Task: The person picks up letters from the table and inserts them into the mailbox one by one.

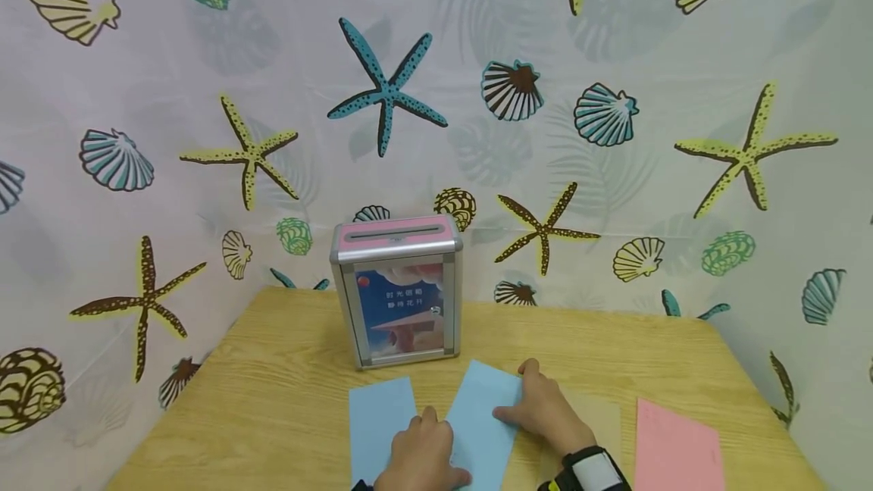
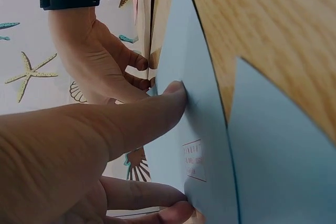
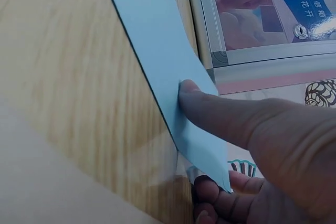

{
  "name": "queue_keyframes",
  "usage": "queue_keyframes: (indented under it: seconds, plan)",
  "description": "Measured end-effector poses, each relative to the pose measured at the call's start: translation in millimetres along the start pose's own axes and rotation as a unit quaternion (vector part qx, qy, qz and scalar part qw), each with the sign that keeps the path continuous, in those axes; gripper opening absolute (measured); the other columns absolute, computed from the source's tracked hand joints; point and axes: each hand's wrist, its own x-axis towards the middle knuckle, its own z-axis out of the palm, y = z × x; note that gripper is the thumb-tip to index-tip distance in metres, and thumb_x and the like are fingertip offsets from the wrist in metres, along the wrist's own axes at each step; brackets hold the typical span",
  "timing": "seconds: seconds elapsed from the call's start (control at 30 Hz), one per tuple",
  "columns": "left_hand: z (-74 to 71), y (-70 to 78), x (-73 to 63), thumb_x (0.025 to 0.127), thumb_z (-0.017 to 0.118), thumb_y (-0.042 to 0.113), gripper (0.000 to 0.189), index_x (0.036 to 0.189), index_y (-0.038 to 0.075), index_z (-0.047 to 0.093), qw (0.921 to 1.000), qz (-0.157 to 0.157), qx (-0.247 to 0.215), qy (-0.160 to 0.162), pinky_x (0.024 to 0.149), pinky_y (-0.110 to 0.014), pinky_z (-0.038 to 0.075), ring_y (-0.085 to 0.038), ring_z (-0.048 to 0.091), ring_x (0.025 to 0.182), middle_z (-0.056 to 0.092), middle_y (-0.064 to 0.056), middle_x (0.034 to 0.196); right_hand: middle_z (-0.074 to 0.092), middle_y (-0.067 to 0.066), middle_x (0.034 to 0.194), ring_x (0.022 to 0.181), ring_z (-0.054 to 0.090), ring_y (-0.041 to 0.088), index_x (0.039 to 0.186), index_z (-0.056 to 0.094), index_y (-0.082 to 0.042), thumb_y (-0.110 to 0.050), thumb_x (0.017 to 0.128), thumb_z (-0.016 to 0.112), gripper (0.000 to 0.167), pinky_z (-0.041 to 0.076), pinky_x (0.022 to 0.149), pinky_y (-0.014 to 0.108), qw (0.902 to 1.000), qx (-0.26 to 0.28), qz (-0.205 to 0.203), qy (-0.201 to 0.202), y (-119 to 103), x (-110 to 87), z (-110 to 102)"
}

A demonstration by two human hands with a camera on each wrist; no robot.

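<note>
A light blue envelope lies slanted between the two hands; small red print shows on it in the left wrist view. The left hand pinches its near left edge, thumb on the upper face and fingers at the far side. On the opposite edge, the right hand holds a corner with its thumb on top and fingertips curled under. A second blue envelope rests on the table to the left, partly covered by the left hand.
Behind the envelopes stands a silver-framed box with a slot in its pink top and a lock on its front. Right of the hands lie a beige envelope and a pink envelope on the wooden table. A patterned curtain hangs behind.
</note>
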Motion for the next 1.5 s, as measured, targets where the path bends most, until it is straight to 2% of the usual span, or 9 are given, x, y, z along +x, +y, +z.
queue_keyframes:
  seconds: [0.27,0.53,0.63,0.77,0.93,1.1,1.3,1.4,1.5]
  plan:
    - [2.5,-4.0,-5.1,0.071,0.094,0.044,0.058,0.1,-0.002,0.072,0.9999,0.0,-0.013,0.008,0.071,-0.057,0.055,-0.033,0.059,0.088,0.056,-0.016,0.101,0.07,0.022,0.111,0.103,0.07,0.033,0.122,0.055,0.002,-0.035,0.076,0.093,0.07,0.057,0.086,0.05,0.9998,0.003,-0.022,0.0,-4,-3.9,2]
    - [0.6,3.3,-4.1,0.073,0.093,0.043,0.063,0.108,-0.005,0.07,0.9994,0.032,-0.013,0.009,0.072,-0.054,0.055,-0.033,0.059,0.091,0.056,-0.017,0.105,0.069,0.026,0.112,0.104,0.07,0.035,0.122,0.056,0.008,-0.02,0.079,0.091,0.062,0.057,0.087,0.049,0.9998,0.011,-0.016,0.01,3,-6.1,-11]
    - [-0.1,4.5,-4.8,0.072,0.094,0.043,0.066,0.109,-0.006,0.069,0.9992,0.03,-0.023,0.011,0.073,-0.055,0.055,-0.035,0.059,0.093,0.056,-0.018,0.107,0.07,0.022,0.107,0.096,0.069,0.03,0.118,0.06,0.009,-0.013,0.084,0.086,0.048,0.058,0.082,0.045,0.9997,0.02,-0.014,0.005,5,-7.3,-15]
    - [0.1,3.0,-7.8,0.071,0.094,0.041,0.062,0.104,-0.005,0.07,0.9993,0.015,-0.032,0.01,0.072,-0.056,0.054,-0.034,0.058,0.09,0.054,-0.017,0.104,0.068,0.014,0.093,0.077,0.063,0.022,0.118,0.062,0.01,-0.009,0.092,0.076,0.035,0.054,0.067,0.037,0.9986,0.05,-0.015,-0.01,6,-8.9,-16]
    - [-0.5,2.4,-8.6,0.071,0.094,0.041,0.061,0.103,-0.004,0.072,0.9993,0.018,-0.028,0.016,0.07,-0.055,0.054,-0.033,0.057,0.087,0.054,-0.015,0.102,0.066,0.015,0.099,0.079,0.059,0.022,0.126,0.058,0.01,-0.007,0.099,0.065,0.033,0.049,0.066,0.035,0.9977,0.063,-0.012,-0.024,4,-11.0,-17]
    - [-6.2,-2.7,-6.3,0.08,0.088,0.039,0.05,0.103,-0.003,0.073,0.9977,0.038,-0.049,0.029,0.066,-0.055,0.054,-0.033,0.061,0.083,0.059,-0.016,0.101,0.063,0.015,0.1,0.067,0.054,0.019,0.13,0.056,0.008,-0.004,0.101,0.059,0.031,0.044,0.057,0.031,0.996,0.088,-0.015,-0.011,3,-14.0,-18]
    - [-15.5,-20.2,3.2,0.089,0.08,0.027,0.03,0.107,0.003,0.073,0.9872,0.072,-0.132,0.053,0.058,-0.041,0.048,-0.021,0.062,0.069,0.066,-0.006,0.084,0.059,0.008,0.087,0.065,0.049,0.016,0.128,0.057,0.004,-0.001,0.102,0.057,0.026,0.04,0.056,0.027,0.9889,0.111,-0.099,0.012,-5,-25.2,-28]
    - [-19.2,-27.6,8.4,0.089,0.081,0.022,0.026,0.107,0.005,0.072,0.9765,0.092,-0.184,0.063,0.056,-0.035,0.049,-0.015,0.064,0.068,0.07,-0.002,0.081,0.054,0.004,0.079,0.065,0.047,0.015,0.127,0.059,0.003,-0.003,0.102,0.059,0.026,0.039,0.058,0.027,0.9827,0.114,-0.144,0.028,-10,-31.2,-37]
    - [-22.3,-32.1,10.1,0.09,0.08,0.017,0.016,0.096,0.008,0.068,0.9656,0.108,-0.226,0.07,0.055,-0.032,0.049,-0.013,0.064,0.067,0.07,-0.001,0.079,0.056,0.002,0.08,0.074,0.056,0.016,0.129,0.059,0.002,-0.008,0.103,0.061,0.029,0.046,0.066,0.031,0.9765,0.13,-0.167,0.038,-15,-35.6,-47]
